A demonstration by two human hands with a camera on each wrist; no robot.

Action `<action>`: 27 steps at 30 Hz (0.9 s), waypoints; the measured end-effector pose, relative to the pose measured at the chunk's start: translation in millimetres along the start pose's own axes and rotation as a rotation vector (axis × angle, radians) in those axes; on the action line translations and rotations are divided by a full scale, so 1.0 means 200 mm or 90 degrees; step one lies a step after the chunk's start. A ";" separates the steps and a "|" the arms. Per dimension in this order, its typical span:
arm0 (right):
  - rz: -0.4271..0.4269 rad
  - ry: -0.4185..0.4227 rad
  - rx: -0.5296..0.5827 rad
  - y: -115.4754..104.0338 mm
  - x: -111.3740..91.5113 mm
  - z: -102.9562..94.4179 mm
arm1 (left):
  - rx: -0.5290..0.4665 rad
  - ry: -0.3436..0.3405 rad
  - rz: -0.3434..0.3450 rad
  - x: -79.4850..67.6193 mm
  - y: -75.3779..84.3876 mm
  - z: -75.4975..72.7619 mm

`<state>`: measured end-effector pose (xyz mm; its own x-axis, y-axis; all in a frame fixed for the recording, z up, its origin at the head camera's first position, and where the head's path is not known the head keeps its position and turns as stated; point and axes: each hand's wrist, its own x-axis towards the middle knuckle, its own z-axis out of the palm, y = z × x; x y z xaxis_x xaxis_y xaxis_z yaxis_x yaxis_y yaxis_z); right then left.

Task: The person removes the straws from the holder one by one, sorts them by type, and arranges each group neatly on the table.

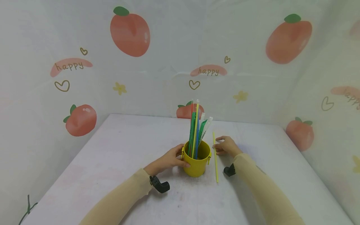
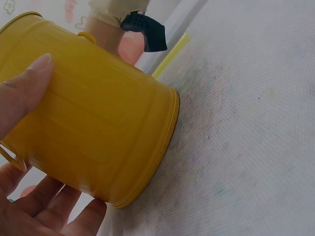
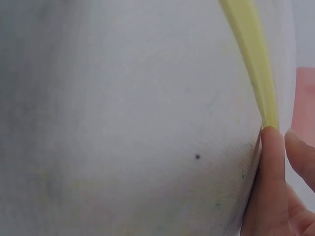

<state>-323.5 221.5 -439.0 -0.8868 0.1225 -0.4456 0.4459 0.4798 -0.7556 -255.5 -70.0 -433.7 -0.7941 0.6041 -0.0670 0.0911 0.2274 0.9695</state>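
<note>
White backdrop cloth [image 1: 157, 78] with red fruit prints and "happy" lettering, pale table [image 1: 135, 143] in front. On it we have a loose yellow straw [image 1: 216, 165], lying flat just beside the right-hand side of an upright yellow bucket [image 1: 195, 168]. Its long axis runs near-to-far, away from the wearer; the far end sits slightly left of the near end, so it's almost straight ahead. We log the right hand [image 1: 227, 146] at the straw's far half, coming in from the right: a fingertip touches the straw in the right wrist view, but we can't tell whether it is pinched. Left hand [image 1: 171, 159] grips the bucket from the left, thumb on the near wall, other fingers around the far side. We see the bucket stand with its open end up, and a bunch of straws [image 1: 195, 131] sticking out: red, yellow, blue, plus green and white wrapped ones. Most point up; a few on the right lean outward to the right. Both arms wear beige sleeves [image 1: 121, 197], and a black wrist device [image 1: 161, 185] shows below the left hand.
</note>
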 end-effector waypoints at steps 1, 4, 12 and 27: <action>0.001 0.000 0.004 0.00 0.00 0.00 | 0.000 0.000 0.000 0.00 0.00 0.00; 0.001 -0.002 0.014 0.01 0.00 -0.01 | -0.001 -0.001 0.002 0.00 0.00 0.00; -0.031 -0.028 0.059 -0.02 -0.08 -0.04 | -0.004 -0.006 0.004 0.00 0.00 0.00; -0.200 -0.057 0.227 -0.16 -0.26 -0.20 | -0.003 -0.006 0.018 0.00 -0.01 0.00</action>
<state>-296.0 233.9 -371.7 -0.9784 -0.0630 -0.1968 0.1855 0.1516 -0.9709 -255.2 -70.4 -434.8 -0.7859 0.6169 -0.0412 0.1106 0.2058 0.9723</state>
